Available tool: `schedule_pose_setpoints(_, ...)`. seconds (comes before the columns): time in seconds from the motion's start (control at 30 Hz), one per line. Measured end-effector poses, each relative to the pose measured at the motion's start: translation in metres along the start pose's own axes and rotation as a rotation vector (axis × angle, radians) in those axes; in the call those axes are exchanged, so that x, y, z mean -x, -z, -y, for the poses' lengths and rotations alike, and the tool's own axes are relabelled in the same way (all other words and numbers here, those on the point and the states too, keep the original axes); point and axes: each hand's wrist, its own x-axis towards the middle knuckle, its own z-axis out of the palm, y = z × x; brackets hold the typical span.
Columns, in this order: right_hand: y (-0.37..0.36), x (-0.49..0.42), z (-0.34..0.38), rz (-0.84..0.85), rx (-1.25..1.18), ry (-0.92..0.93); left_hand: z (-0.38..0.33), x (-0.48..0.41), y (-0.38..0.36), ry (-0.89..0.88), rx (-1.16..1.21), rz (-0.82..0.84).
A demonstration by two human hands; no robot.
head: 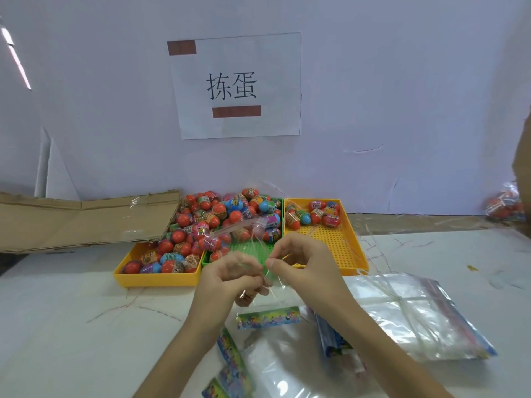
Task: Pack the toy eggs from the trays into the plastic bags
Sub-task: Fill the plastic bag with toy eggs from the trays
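Plastic bag (260,251) pinched between left hand (230,278) and right hand (301,262).

Three egg-filled trays (156,278) sit side by side behind both hands (301,262), bundled bags (416,314) at right.

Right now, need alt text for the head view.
Both hands, left hand and right hand, pinch a clear plastic bag above the table. Behind sit three trays of toy eggs; a stack of bags lies right.
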Motion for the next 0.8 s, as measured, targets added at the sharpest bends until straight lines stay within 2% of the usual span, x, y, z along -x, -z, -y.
schedule_pose_setpoints(0.2,0.006,-0.003,-0.001,-0.046,-0.107,0.014,0.001,0.000,-0.002,0.004,-0.053,0.008)
schedule_pose_setpoints(0.3,0.008,-0.004,-0.001,-0.039,-0.130,-0.036,-0.001,0.000,-0.001,0.049,-0.003,0.023)
schedule_pose_setpoints(0.4,0.011,-0.007,-0.003,-0.058,-0.112,-0.106,0.000,0.000,-0.001,0.057,0.021,-0.035)
schedule_pose_setpoints(0.53,0.028,-0.018,-0.017,-0.151,0.268,-0.154,0.003,-0.003,0.000,0.093,0.049,-0.095)
schedule_pose_setpoints(0.63,0.044,-0.038,-0.028,-0.045,0.531,-0.201,0.002,-0.004,0.002,0.150,0.121,-0.144)
schedule_pose_setpoints(0.73,0.049,-0.073,-0.042,0.029,0.772,-0.163,0.000,-0.005,0.002,0.179,0.147,-0.159)
schedule_pose_setpoints(0.8,0.046,-0.096,-0.051,0.044,0.841,-0.159,-0.001,-0.005,0.001,0.185,0.149,-0.156)
